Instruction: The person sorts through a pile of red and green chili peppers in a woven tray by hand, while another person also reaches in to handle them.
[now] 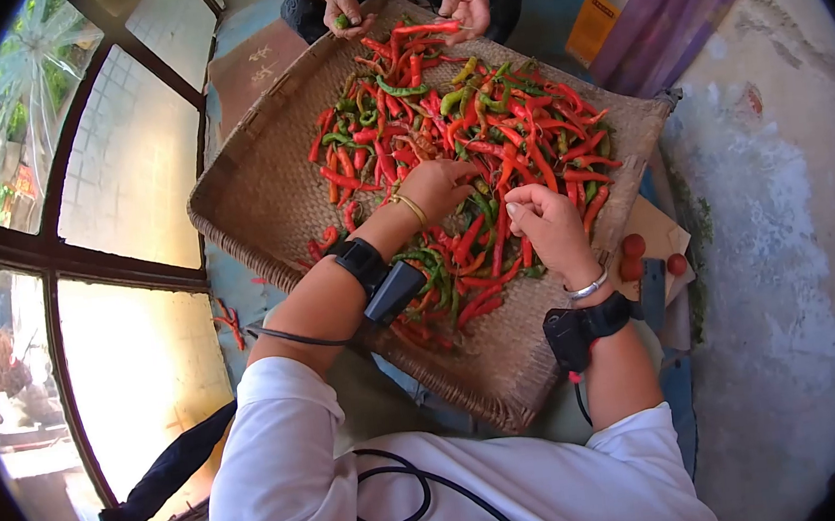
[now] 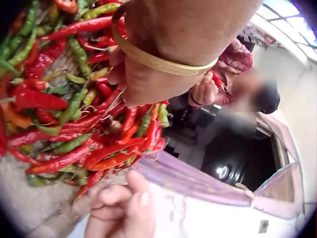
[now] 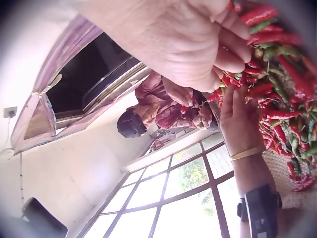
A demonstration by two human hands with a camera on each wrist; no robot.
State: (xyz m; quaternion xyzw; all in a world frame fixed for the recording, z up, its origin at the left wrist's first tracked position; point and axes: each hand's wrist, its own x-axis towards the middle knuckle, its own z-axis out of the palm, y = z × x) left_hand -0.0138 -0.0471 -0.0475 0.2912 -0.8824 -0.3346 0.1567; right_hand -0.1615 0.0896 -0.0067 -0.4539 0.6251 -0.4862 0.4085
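Red and green chili peppers (image 1: pixel 486 133) lie heaped in a square woven tray (image 1: pixel 261 200). Over the middle of the heap is my left hand (image 1: pixel 436 188), its fingers reaching down among the peppers; its fingertips are partly hidden. Just right of it, my right hand (image 1: pixel 550 228) hovers above the peppers with fingers bent and thumb near the index finger; no pepper shows between them. In the left wrist view the left hand (image 2: pixel 153 74) touches the heap (image 2: pixel 74 119). The right wrist view shows the right hand's palm (image 3: pixel 188 44) with loosely curled fingers beside the left hand (image 3: pixel 242 119).
Across the tray another person's hands (image 1: pixel 465 0) hold a red pepper and a green one. Right of the tray are a blade-like tool (image 1: pixel 653 293), round red items (image 1: pixel 630 258) and cardboard (image 1: pixel 661 227). Windows (image 1: pixel 122 168) stand left, a wall (image 1: pixel 764 207) right. Loose peppers (image 1: pixel 231 324) lie on the floor.
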